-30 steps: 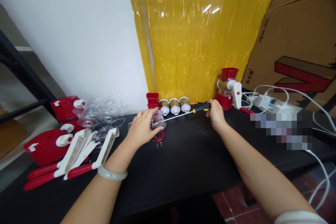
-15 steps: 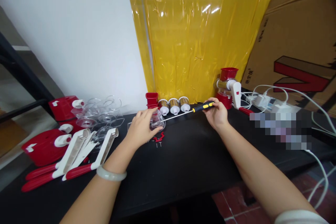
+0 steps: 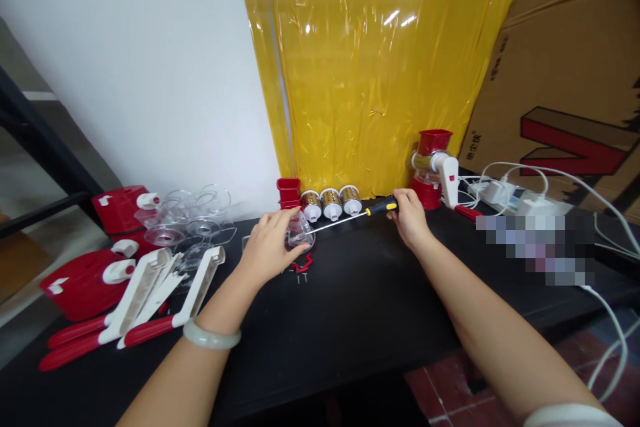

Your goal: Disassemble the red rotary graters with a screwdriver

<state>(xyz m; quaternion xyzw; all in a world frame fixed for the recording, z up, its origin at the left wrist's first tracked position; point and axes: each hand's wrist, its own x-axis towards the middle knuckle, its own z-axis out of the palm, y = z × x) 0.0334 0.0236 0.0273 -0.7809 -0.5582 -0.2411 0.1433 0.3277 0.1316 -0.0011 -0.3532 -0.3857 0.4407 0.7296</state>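
My left hand (image 3: 271,244) is closed around a clear plastic housing (image 3: 300,230) on the black table, covering much of it. My right hand (image 3: 411,219) grips the end of a black and yellow screwdriver (image 3: 383,206). Its long shaft points left, and the tip reaches into the clear housing; what the tip touches is too small to tell. Just in front of the housing lie a small red plastic piece (image 3: 303,264) and a few loose screws (image 3: 302,277). Behind stand a red hopper (image 3: 289,192) and three grater drums (image 3: 331,204) with white ends.
Left on the table are red bases (image 3: 85,283), clear plastic parts (image 3: 203,223) and white crank handles with red grips (image 3: 200,287). An assembled rotary grater (image 3: 433,170) stands back right, beside white cables and a power strip (image 3: 500,192). A large cardboard box (image 3: 565,80) leans behind.
My right hand has turned slightly on the screwdriver handle and now covers more of its end. My left hand and the clear housing stay in place.
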